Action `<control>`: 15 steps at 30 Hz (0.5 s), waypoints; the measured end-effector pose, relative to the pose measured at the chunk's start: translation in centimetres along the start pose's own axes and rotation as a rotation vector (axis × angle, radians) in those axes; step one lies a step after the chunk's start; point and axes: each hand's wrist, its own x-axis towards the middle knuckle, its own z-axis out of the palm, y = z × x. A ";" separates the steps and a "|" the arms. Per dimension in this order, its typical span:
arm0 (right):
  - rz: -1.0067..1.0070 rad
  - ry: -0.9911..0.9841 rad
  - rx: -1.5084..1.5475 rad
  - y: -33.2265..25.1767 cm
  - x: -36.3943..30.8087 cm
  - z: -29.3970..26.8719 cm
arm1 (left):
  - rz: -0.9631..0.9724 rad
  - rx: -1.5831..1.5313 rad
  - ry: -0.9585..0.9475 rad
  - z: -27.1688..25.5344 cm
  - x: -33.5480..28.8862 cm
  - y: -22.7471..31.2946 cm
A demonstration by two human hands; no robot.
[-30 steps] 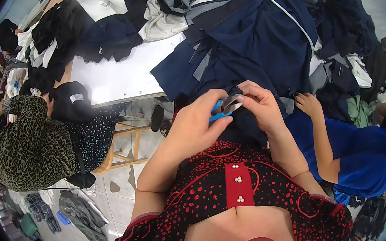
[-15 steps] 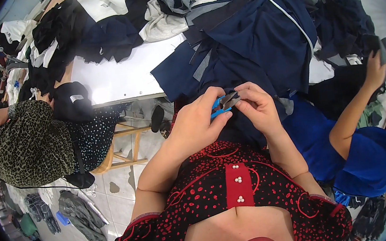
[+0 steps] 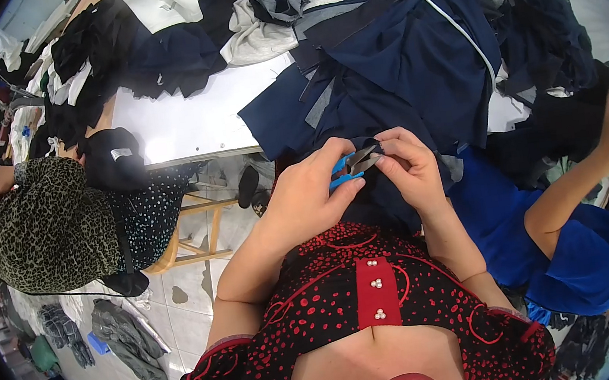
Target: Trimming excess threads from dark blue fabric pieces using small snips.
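My left hand [image 3: 311, 193] is closed around thread snips [image 3: 342, 177] with blue handles. Their metal blades point right, spread apart, close to the fingertips of my right hand [image 3: 408, 166]. That hand's thumb and fingers pinch an edge of navy fabric [image 3: 388, 194] beside the blades. The fabric hangs in my lap and runs up onto the large navy garment heap [image 3: 410, 65]. The exact spot between blades and cloth is too small to make out.
A white table [image 3: 184, 125] carries dark and pale cloth. A white cord [image 3: 455, 29] lies across the navy heap. One person in a leopard-print top [image 3: 49, 226] sits at left by a wooden stool [image 3: 197, 232]; another in blue [image 3: 579, 264] works at right.
My snips' blades look wider apart, and my hands stay nearly in place. At right, the co-worker's raised hand has shifted outward and lower over dark cloth.
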 end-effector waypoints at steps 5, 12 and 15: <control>-0.025 -0.010 -0.118 -0.1 0.0 -0.1 | -0.016 0.011 -0.019 -0.3 0.0 0.2; -0.043 -0.005 -0.195 -0.7 0.1 0.1 | 0.006 -0.004 -0.008 -0.1 0.0 0.0; -0.035 0.005 -0.190 -0.6 0.1 0.2 | -0.059 -0.040 -0.070 -0.5 0.0 0.1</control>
